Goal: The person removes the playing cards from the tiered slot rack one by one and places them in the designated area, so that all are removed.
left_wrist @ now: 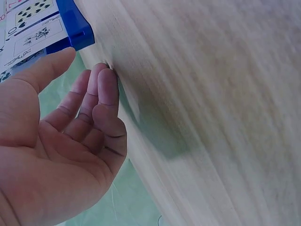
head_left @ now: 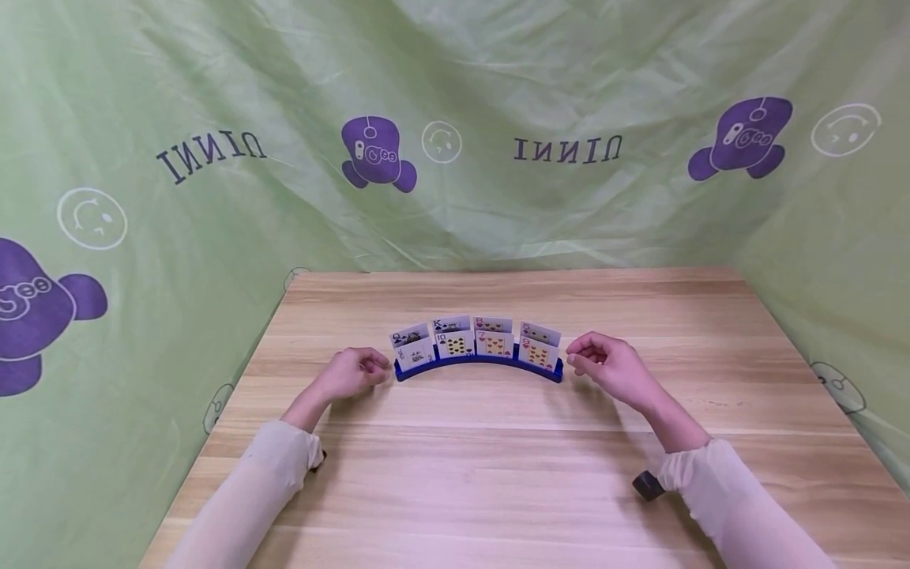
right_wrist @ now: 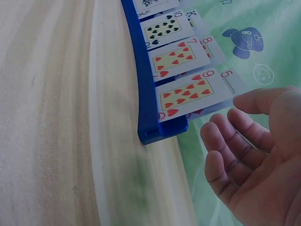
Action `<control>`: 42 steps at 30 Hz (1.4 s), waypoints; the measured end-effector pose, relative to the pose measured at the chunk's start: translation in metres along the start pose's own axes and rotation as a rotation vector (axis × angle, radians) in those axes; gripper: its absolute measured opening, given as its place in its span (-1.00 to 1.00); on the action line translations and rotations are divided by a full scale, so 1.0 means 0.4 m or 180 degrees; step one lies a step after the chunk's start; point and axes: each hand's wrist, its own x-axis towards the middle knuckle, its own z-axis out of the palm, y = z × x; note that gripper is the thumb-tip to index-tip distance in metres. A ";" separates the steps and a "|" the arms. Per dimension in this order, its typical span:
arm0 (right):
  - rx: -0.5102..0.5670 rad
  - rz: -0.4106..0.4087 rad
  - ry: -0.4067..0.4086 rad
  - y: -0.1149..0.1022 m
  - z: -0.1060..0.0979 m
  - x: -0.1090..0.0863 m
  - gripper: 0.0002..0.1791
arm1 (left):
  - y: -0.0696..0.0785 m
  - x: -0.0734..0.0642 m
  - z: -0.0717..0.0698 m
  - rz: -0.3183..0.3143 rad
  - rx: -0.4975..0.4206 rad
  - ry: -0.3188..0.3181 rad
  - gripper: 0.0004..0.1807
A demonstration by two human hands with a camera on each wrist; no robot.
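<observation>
A curved blue card holder stands on the table with several playing cards upright in two rows. Its front row shows a joker, a black ten, a seven of hearts and a nine of hearts. Behind them rise a queen, a king, an eight and a five, partly covered. Beside the holder's left end is my left hand, fingers loosely bent, nothing held. At the right end, my right hand has relaxed fingers near the five and holds nothing; whether its thumb touches that card I cannot tell.
The wooden table runs under both forearms. Green cloth with purple figures hangs behind the table and along both sides. A dark band sits at the right sleeve's cuff.
</observation>
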 end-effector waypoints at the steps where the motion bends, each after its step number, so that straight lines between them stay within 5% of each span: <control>1: 0.0009 -0.0001 0.0005 0.000 0.002 -0.001 -0.77 | 0.000 0.001 0.002 0.0008 -0.0006 -0.0002 -0.75; 11: 0.0011 -0.0007 0.0040 -0.002 0.012 -0.008 -0.81 | 0.004 0.006 0.020 0.0073 0.0029 0.0038 -0.74; 42: 0.0195 0.0114 0.0142 -0.007 0.022 -0.003 -0.82 | 0.014 0.010 0.054 -0.0185 -0.0326 0.0154 -0.74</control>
